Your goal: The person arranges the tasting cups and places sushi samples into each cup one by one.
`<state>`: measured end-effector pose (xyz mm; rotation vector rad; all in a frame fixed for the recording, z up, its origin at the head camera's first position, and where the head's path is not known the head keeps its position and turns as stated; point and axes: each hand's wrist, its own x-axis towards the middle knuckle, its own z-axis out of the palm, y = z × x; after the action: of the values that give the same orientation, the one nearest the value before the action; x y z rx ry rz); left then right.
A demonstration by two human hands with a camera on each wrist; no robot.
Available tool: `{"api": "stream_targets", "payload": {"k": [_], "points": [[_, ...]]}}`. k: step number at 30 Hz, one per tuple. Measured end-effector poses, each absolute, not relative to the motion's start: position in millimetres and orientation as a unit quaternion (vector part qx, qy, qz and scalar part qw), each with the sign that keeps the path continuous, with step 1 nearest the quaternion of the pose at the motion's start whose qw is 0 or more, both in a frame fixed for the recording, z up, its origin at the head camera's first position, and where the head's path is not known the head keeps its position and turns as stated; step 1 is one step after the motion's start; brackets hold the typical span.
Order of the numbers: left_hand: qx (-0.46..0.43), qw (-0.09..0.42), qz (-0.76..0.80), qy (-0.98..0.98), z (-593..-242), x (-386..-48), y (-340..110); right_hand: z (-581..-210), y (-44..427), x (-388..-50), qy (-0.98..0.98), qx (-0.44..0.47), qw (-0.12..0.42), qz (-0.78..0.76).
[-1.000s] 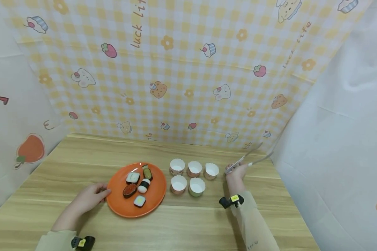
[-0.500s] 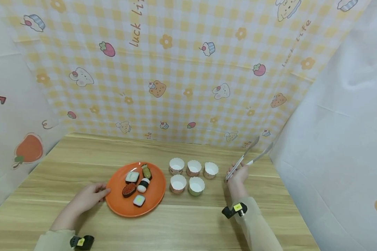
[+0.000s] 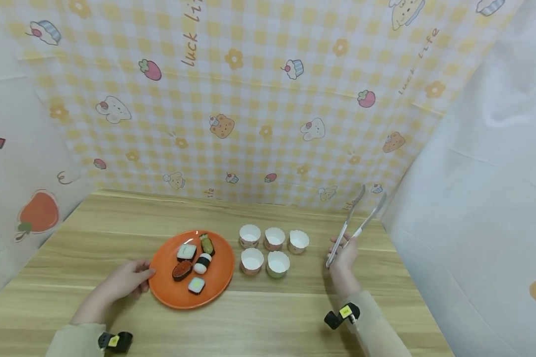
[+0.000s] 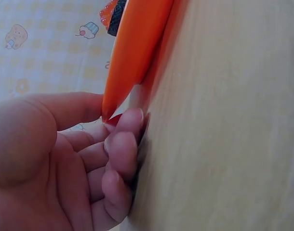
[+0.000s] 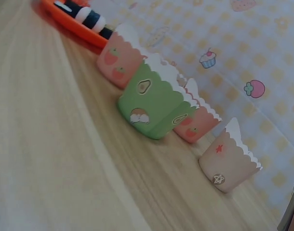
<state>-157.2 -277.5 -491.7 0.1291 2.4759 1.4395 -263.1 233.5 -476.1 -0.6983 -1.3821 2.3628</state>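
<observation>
My left hand point(image 3: 127, 283) holds the left rim of an orange plate point(image 3: 223, 270). The left wrist view shows the thumb on top of the rim and the fingers point(image 4: 123, 151) curled beneath it. Several toy sushi pieces lie on the plate, among them a red roe one point(image 3: 181, 270) and a white one with a black band point(image 3: 202, 263). At the right, my right hand point(image 3: 346, 257) grips metal tongs point(image 3: 344, 229), their arms spread apart and tips pointing up and away. Only a sliver of the tongs point(image 5: 290, 211) shows at the right wrist view's edge.
Several paper baking cups stand between plate and tongs in two rows, including a green cup point(image 5: 156, 103) and a beige cup point(image 5: 226, 163). A checked cloth point(image 3: 250, 99) hangs behind the wooden table point(image 3: 250, 322); a white cloth point(image 3: 469, 208) hangs at the right.
My right hand has moved slightly right and turned the tongs more upright, with their tips higher. The left hand stays at the plate's rim. The whole head view has shifted a little.
</observation>
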Motion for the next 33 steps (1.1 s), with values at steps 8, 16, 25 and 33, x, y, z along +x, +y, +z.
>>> {"api": "stream_targets", "payload": {"k": [8,16,25,33], "points": [[0.028,0.152,0.522,0.839,-492.8,-155.5,-276.6,-474.1,234.1,-250.4,-0.538,-0.204,0.153,0.803],[0.009,0.182,0.551,0.814,-493.6,-156.4,-276.5,-471.0,234.1,-235.8,-0.634,-0.144,0.186,0.737],[0.040,0.237,0.622,0.745,-499.8,-158.1,-287.2,-454.9,228.1,-212.6,-0.693,-0.065,0.201,0.689],[0.046,0.259,0.673,0.691,-506.0,-156.6,-293.3,-462.3,236.3,-211.0,-0.729,-0.029,0.201,0.653]]}}
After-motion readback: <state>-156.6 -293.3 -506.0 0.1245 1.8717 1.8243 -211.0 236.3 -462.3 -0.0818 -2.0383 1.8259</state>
